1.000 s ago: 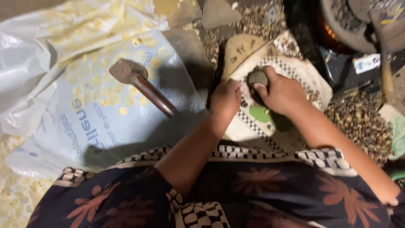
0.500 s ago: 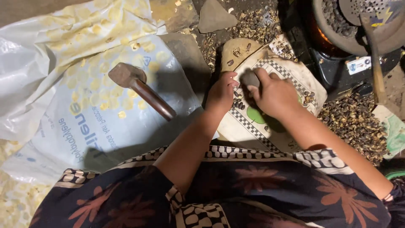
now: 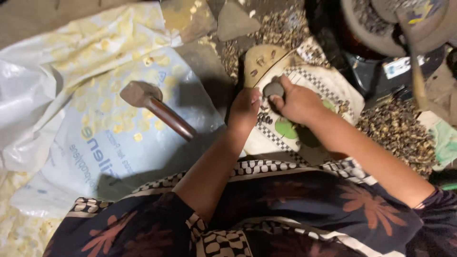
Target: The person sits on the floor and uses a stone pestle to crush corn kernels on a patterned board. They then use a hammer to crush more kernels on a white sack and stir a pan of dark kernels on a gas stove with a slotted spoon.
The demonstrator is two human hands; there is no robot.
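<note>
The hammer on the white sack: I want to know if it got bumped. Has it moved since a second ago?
No. The hammer lies at the same spot and angle on the white sack, untouched by either hand.

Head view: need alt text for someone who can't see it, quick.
Seen from above, the right hand grips a small dark stone over a patterned cloth, with the left hand beside it. A hammer-like tool lies on a white plastic sack to the left.
</note>
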